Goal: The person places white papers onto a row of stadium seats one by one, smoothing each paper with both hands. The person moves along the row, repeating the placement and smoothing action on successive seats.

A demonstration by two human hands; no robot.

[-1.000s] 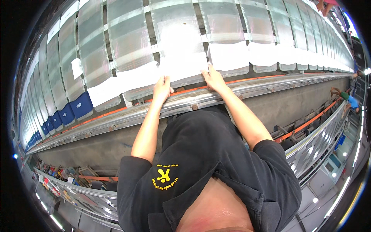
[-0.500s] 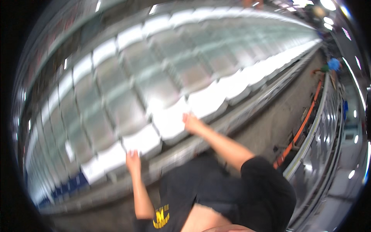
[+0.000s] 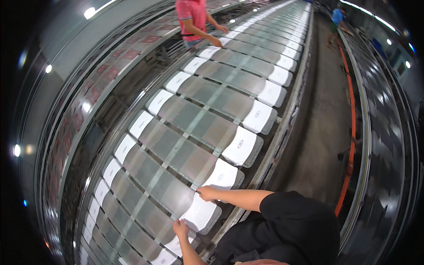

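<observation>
A long sloping table (image 3: 201, 148) carries rows of flat grey boards, each with a white, curved-edged piece, apparently cloth, on its near end. My left hand (image 3: 180, 228) is closed in a pinch at the left upper corner of one white piece (image 3: 199, 215). At the right upper corner of the same piece, my right hand (image 3: 207, 193) also has its fingers pinched together. The piece lies flat along the end of its board between them. Just beyond it, the neighbouring white piece (image 3: 222, 173) bears a small faint oval mark.
A person in a pink shirt (image 3: 192, 20) reaches over the table's far side. Another person in blue (image 3: 337, 17) stands far down the aisle (image 3: 309, 128). A metal rail (image 3: 269, 165) edges the table; an orange strip (image 3: 350, 132) runs along the floor by another rack (image 3: 380, 132).
The view has swung round and steadied, bringing the pink-shirted person into sight. My hands have come closer together at the corners of one white piece.
</observation>
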